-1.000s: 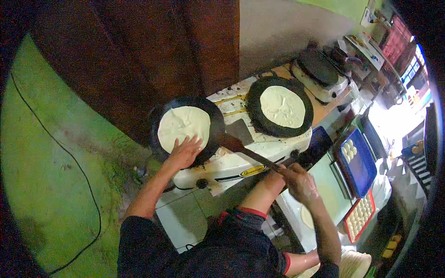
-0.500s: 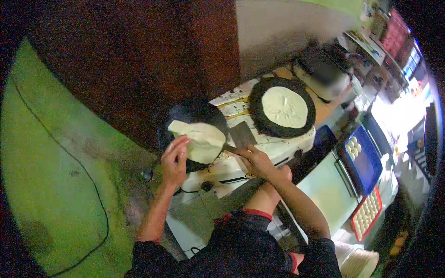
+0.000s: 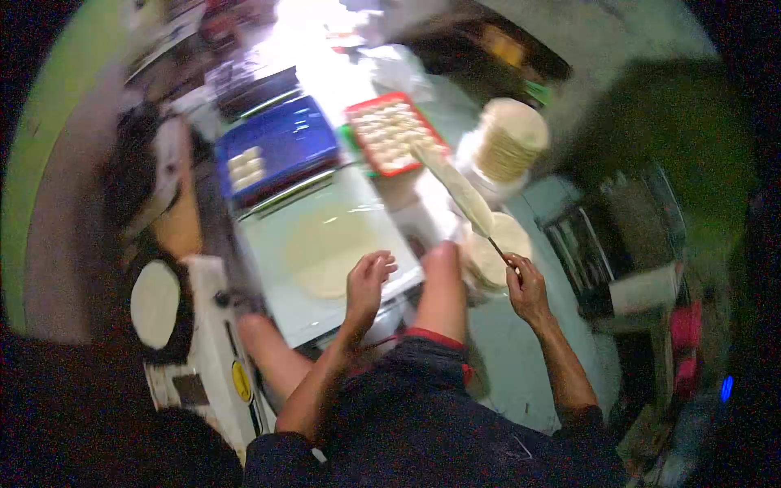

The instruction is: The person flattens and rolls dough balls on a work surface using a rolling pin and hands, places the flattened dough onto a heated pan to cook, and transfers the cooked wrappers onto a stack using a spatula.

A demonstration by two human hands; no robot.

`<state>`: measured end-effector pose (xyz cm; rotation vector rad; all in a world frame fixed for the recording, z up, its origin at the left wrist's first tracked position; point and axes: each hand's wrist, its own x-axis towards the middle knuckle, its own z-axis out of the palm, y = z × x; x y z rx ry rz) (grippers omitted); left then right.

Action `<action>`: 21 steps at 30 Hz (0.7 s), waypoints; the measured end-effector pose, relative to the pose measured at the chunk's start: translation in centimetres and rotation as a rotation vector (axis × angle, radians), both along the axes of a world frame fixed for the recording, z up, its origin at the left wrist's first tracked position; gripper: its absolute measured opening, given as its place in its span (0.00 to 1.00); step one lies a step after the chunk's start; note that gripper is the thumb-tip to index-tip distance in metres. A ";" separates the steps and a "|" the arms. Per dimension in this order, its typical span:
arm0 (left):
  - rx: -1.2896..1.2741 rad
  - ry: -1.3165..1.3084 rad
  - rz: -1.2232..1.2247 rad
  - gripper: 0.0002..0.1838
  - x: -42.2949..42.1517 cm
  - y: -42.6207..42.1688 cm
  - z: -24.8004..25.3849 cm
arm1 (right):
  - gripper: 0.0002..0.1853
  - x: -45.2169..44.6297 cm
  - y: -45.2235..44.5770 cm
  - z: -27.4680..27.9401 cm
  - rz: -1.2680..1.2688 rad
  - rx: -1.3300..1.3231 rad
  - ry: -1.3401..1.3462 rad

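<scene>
My right hand (image 3: 527, 286) is closed round the thin dark handle of a spatula (image 3: 499, 249). A pale flatbread (image 3: 460, 189) lies along the tool's far end, seen nearly edge-on; the blade is hidden by it. Just below and beside it is a stack of round flatbreads (image 3: 498, 264). My left hand (image 3: 370, 281) hovers over the near edge of a pale work board (image 3: 281, 321), fingers loosely bent and apart, with nothing visible in them. On that board lies a thin, round sheet of dough (image 3: 325, 248).
A blue tray (image 3: 301, 142) with several dough balls and a red tray (image 3: 399, 172) full of them stand beyond the board. Back right is a taller flatbread stack (image 3: 514, 138). At left, a white stove (image 3: 213, 325) carries a dark griddle (image 3: 184, 313) with a flatbread (image 3: 154, 302).
My view has swung right, from the stove to the board and stacks. The flatbread has left the left-hand pan and is on the spatula by the stack. My left hand no longer touches it.
</scene>
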<state>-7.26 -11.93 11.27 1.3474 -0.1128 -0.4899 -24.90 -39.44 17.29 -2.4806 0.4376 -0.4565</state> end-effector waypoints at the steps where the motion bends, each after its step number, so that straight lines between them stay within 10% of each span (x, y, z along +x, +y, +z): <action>1: -0.067 0.098 -0.104 0.16 0.9 -5.2 -2.2 | 0.14 -1.5 -2.3 -1.5 -0.114 -0.007 0.015; 9: -0.098 0.612 -0.254 0.21 -4.4 -22.5 -4.8 | 0.15 -12.0 -10.5 -4.7 -0.415 0.558 0.268; 14: 0.417 -0.168 -0.267 0.21 -4.3 -20.3 -2.7 | 0.15 -13.7 -16.1 -10.5 -0.333 0.987 0.281; 19: 0.757 -0.619 -0.312 0.23 -5.2 -22.7 3.0 | 0.15 -13.5 -19.8 -19.5 -0.300 0.507 0.252; 21: 0.751 -0.203 -0.299 0.20 -6.4 -27.3 -10.0 | 0.13 -13.5 -21.0 -21.0 -0.301 0.323 0.234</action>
